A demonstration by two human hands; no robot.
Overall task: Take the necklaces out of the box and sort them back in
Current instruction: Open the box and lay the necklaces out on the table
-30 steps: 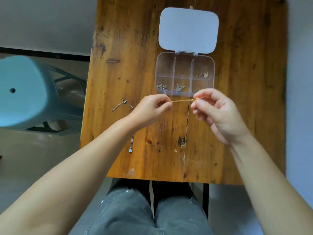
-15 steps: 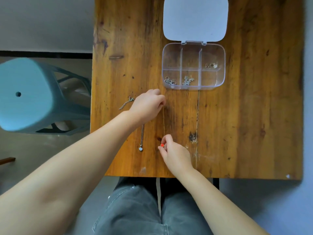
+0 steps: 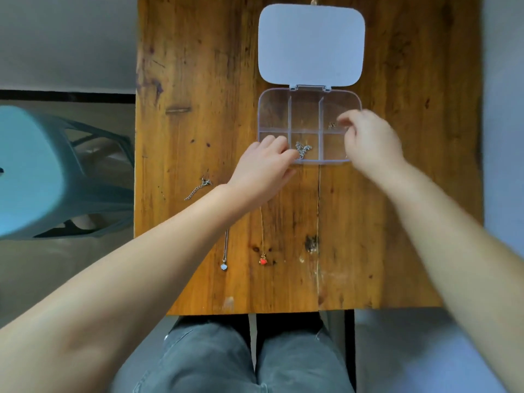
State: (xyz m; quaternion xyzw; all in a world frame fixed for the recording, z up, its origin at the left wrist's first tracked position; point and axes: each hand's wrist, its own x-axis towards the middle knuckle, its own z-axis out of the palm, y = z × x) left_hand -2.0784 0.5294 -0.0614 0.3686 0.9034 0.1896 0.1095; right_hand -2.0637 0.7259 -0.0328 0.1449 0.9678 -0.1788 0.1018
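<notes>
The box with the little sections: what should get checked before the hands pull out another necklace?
1. Box lid fully open: ok.
2. Left hand at the near-left compartment: ok.
3. Right hand at the far-right compartment: ok.
4. Each hand actually pinching a chain: cannot tell.
5. Silver necklace in the near-middle compartment within reach: ok.
6. Red-pendant necklace and white-pendant necklace lying apart on the table: ok.

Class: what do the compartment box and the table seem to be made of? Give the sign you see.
Box: likely clear plastic; the wood shows through its walls, and its lid is opaque and pale. Table: looks like varnished wood, with visible grain, knots and a crack.
</notes>
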